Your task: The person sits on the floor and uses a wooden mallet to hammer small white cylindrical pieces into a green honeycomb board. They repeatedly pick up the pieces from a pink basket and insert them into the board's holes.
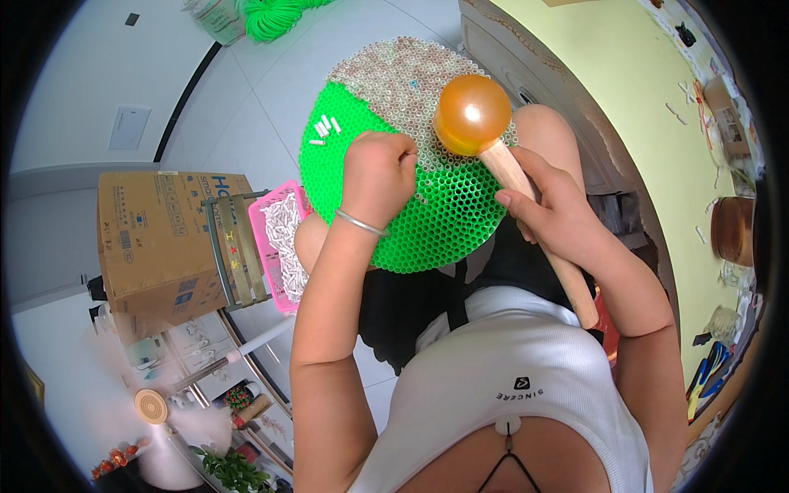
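Note:
A round green honeycomb disc (452, 226) lies across my lap, covered in small holes. Its far part is filled with small pale ring-ended pieces (403, 78). Over the middle of the disc is my left hand (376, 171), closed, its fingertips turned away; what they hold, if anything, is hidden. My right hand (552, 201) is wrapped round the wooden handle of a mallet (472, 113). The mallet's amber ball head sits over the disc's right side, its handle slanting back toward me. Several loose white tubes (325, 127) lie on the green at the left.
Left of the disc, a pink basket (261, 220) full of white tubes rests by a folding stool (234, 246) and a cardboard box (156, 246). A pale yellow tabletop (633, 90) curves along the right. Bright green cord (275, 18) lies on the floor beyond. A fan (151, 407) stands at lower left.

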`<state>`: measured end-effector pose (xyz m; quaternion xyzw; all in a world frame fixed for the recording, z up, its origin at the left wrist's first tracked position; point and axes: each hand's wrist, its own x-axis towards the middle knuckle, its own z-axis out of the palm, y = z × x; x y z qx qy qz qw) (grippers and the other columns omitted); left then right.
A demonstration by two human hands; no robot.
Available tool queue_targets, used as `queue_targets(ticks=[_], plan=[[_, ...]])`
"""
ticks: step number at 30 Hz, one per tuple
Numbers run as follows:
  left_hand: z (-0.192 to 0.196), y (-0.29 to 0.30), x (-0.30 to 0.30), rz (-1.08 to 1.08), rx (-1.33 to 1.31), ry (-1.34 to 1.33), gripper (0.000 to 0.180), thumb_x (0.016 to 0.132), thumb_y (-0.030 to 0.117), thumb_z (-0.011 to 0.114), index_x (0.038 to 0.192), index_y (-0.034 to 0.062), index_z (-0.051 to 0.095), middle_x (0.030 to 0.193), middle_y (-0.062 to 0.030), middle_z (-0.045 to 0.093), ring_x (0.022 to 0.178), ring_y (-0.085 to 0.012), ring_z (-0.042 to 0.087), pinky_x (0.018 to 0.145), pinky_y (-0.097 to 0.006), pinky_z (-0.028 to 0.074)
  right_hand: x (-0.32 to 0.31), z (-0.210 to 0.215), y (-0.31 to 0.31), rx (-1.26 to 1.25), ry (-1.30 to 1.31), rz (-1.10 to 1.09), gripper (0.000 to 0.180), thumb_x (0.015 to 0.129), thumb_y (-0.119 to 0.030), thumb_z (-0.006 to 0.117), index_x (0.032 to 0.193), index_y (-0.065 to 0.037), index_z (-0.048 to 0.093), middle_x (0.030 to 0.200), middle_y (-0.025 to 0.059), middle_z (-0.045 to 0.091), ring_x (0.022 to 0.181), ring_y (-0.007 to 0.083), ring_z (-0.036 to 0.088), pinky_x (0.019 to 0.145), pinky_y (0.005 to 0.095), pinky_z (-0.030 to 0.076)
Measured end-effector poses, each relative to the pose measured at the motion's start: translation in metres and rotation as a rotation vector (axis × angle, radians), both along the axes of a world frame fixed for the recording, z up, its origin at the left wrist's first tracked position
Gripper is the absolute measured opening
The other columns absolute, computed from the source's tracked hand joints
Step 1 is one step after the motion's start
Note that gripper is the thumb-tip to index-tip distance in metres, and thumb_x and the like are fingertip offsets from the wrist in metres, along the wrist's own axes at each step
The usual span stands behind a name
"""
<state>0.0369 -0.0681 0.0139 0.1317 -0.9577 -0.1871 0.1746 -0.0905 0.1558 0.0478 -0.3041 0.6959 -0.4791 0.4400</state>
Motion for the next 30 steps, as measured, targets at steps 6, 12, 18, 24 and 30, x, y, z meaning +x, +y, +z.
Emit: queue_targets(ticks=[6,12,18,24,30], plan=[[0.008,-0.001,-0.01,0.005,-0.008,-0.125,0.007,0.076,0.009,0.075,0.083,0.0056,0.073,0.076,-0.0132,0.069,0.076,-0.0319,0.066,0.068,-0.041,0.052,0.002,0.007,-0.003,-0.01,0.022,0.024,0.044,0.098,-0.016,0.063,0.136,0.0,0.048,0.077,0.0085,0.062,0.054,0.0127,0.057,0.051,0.0283,0.047],[0.013,-0.039,0.026,0.349,0.168,0.168,0.014,0.078,0.01,0.075,0.091,0.0064,0.076,0.078,-0.0132,0.069,0.078,-0.0338,0.067,0.073,-0.043,0.053,0.014,0.028,-0.013,-0.334,0.297,0.107,0.045,0.097,-0.015,0.063,0.136,-0.001,0.046,0.085,0.0176,0.066,0.07,0.0316,0.065,0.063,0.0384,0.05],[-0.02,-0.107,0.064,0.36,-0.177,0.014,0.016,0.082,0.003,0.068,0.096,0.0051,0.075,0.094,-0.0139,0.069,0.089,-0.033,0.066,0.079,-0.043,0.053,0.011,0.003,-0.03,-0.049,0.474,0.284,0.039,0.096,-0.018,0.063,0.128,-0.003,0.048,0.09,0.0259,0.066,0.085,0.0461,0.064,0.071,0.0496,0.05],[-0.027,-0.092,0.063,0.368,-0.183,0.09,0.015,0.081,0.001,0.07,0.096,0.0041,0.073,0.092,-0.0142,0.068,0.085,-0.0315,0.065,0.075,-0.04,0.053,0.009,0.005,-0.003,0.037,0.005,0.04,0.041,0.099,-0.017,0.062,0.134,0.0,0.049,0.074,0.0039,0.057,0.051,0.0086,0.05,0.048,0.0254,0.043],[-0.002,-0.019,0.028,0.191,0.451,0.244,0.014,0.085,0.003,0.073,0.099,0.0032,0.071,0.089,-0.0083,0.069,0.081,-0.0165,0.064,0.078,-0.029,0.052,0.005,0.0,-0.002,0.004,-0.113,0.006,0.041,0.1,-0.016,0.061,0.135,0.001,0.048,0.078,0.0028,0.057,0.051,0.0084,0.05,0.048,0.0242,0.044]])
